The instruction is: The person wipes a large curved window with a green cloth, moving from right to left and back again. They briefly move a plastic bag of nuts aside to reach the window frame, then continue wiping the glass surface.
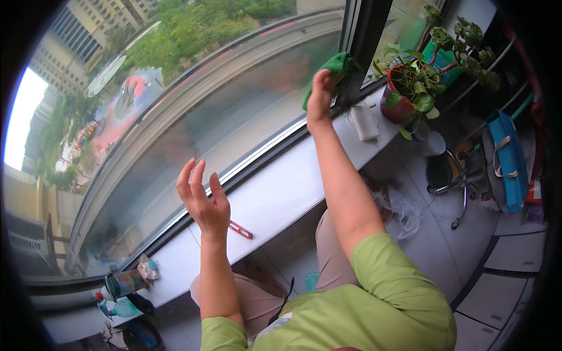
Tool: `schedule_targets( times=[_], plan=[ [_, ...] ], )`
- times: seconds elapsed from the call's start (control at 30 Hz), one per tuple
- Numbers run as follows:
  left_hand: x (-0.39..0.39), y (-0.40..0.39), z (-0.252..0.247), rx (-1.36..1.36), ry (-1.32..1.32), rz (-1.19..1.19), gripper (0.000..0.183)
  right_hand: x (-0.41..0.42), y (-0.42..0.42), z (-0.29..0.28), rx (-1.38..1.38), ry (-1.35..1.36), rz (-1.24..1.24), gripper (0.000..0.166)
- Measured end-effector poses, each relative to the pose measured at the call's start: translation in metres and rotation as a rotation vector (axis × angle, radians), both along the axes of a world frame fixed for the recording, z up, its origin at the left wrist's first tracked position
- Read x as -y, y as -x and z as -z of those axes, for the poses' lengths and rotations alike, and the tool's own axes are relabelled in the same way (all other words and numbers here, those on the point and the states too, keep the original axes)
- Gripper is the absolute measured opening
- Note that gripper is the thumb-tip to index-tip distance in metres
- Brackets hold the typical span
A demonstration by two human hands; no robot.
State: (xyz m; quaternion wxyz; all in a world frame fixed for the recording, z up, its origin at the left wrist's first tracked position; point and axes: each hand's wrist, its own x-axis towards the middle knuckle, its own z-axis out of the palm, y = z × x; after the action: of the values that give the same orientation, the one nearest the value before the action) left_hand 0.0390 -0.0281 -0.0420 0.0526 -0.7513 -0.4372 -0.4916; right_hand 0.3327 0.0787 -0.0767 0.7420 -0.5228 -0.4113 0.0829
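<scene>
My right hand (321, 98) holds a green cloth (338, 64) up at the right end of the window pane (246, 101), beside the dark window frame (368, 35). Part of the cloth is hidden behind the fingers. Raised in front of the lower glass, my left hand (205, 204) is empty, its fingers spread and slightly bent. Whether it touches the pane I cannot tell. A red utility knife (241, 230) lies on the white tiled sill (274, 197), its far end hidden behind my left wrist.
A red pot (397, 107) with a leafy plant and a white block-like object (365, 123) stand on the sill's right. At its left end are a jar (125, 283) and a spray bottle (123, 308). A wheeled chair base (461, 184) and a plastic bag (406, 210) are on the floor.
</scene>
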Motion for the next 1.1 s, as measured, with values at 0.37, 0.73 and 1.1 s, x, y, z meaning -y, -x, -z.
schedule_targets(
  times=[0.37, 0.73, 1.1],
  plan=[
    [0.001, -0.002, 0.004, -0.431, 0.047, -0.230, 0.072, 0.054, 0.130, -0.021, 1.116, 0.030, -0.183, 0.052],
    [0.003, 0.002, 0.001, -0.573, 0.210, -0.218, 0.089, -0.001, -0.024, 0.002, 0.102, 0.001, -0.037, 0.067],
    [0.002, 0.001, 0.000, -0.571, 0.224, -0.200, 0.089, 0.012, 0.078, 0.019, 0.589, -0.029, 0.150, 0.075]
  ],
)
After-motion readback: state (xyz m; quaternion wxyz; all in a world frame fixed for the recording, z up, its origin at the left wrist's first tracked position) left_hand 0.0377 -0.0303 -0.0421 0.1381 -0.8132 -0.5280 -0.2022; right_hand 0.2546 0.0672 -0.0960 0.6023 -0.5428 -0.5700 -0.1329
